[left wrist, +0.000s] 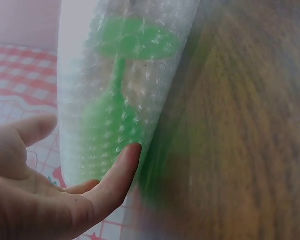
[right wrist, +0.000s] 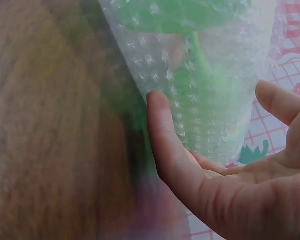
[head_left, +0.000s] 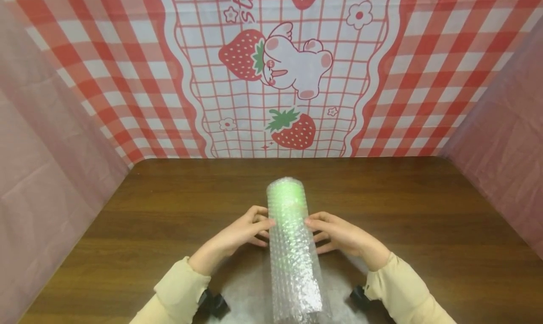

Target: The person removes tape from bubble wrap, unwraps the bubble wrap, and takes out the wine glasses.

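Observation:
A bubble-wrap roll (head_left: 292, 248) runs lengthwise on the brown table, around a green stemmed glass (head_left: 286, 197). Through the plastic, the left wrist view shows the glass's round foot, thin stem and wider bowl (left wrist: 110, 125). At the roll's left side is my left hand (head_left: 243, 230), its fingers spread and lightly bent, tips at the wrap. My right hand (head_left: 341, 234) mirrors it on the other side, with its index fingertip touching the wrap. In the right wrist view, the right fingers (right wrist: 165, 135) lie along the wrap's lower edge. Bubble wrap blurs the glass's details.
The wooden table (head_left: 127, 248) reaches back to a red-and-white cloth (head_left: 148, 93) printed with strawberries. Pinkish curtains (head_left: 46, 173) hang at both sides. Near the front, a pale shine lies on the tabletop around the roll.

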`<act>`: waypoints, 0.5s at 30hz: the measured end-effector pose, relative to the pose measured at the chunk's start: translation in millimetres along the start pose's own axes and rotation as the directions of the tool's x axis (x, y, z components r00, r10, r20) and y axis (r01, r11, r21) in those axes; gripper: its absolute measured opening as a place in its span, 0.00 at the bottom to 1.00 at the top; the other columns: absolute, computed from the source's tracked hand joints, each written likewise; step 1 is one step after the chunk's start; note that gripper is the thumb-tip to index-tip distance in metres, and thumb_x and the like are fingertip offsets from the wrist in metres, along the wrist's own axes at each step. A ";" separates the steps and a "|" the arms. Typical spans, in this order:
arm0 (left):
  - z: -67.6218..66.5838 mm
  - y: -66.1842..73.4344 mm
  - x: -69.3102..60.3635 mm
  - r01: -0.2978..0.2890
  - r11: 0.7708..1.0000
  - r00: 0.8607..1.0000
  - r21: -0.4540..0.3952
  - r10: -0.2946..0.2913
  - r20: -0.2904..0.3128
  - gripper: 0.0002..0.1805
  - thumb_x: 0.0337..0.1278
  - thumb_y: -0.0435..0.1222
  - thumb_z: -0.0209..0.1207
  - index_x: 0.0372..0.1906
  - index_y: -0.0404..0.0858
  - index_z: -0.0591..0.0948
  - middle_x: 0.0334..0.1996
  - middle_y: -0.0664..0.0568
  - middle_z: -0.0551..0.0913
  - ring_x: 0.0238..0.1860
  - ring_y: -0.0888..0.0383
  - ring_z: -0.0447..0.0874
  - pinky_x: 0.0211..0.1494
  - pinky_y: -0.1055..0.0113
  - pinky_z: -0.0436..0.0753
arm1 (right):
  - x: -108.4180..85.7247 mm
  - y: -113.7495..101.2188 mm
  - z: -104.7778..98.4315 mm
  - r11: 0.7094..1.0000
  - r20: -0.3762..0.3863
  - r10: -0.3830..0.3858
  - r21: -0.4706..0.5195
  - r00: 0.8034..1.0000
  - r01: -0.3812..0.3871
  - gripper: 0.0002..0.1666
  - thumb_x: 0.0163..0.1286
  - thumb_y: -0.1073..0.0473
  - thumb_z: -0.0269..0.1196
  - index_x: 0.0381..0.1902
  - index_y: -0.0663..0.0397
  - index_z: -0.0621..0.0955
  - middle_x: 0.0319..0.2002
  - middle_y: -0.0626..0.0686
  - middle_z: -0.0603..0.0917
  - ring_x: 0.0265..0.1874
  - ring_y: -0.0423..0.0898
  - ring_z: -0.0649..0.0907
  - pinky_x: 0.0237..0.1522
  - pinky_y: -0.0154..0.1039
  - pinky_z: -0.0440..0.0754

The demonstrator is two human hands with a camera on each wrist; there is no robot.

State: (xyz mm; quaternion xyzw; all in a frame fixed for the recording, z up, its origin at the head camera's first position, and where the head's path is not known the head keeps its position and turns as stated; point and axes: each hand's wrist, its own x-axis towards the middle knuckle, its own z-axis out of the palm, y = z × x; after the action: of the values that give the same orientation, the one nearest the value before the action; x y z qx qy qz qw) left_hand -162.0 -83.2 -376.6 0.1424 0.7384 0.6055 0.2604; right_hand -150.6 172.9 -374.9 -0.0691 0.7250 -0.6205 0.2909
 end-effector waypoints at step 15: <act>3.5 -0.6 -0.1 -0.008 1.000 1.000 -0.030 0.009 0.013 0.37 0.58 0.40 0.55 0.63 0.24 0.52 0.56 0.30 0.65 0.46 0.47 0.77 0.48 0.56 0.82 | -12.7 -14.1 -3.0 0.996 -0.018 -0.079 -0.049 0.997 0.078 0.36 0.67 0.52 0.53 0.61 0.72 0.54 0.52 0.67 0.70 0.42 0.49 0.79 0.47 0.47 0.81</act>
State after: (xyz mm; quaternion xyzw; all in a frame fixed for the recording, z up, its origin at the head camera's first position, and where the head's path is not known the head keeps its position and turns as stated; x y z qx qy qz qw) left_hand -159.8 -80.5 -377.6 0.1454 0.7270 0.6166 0.2647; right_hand -145.3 178.2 -357.2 -0.0985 0.7394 -0.6145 0.2570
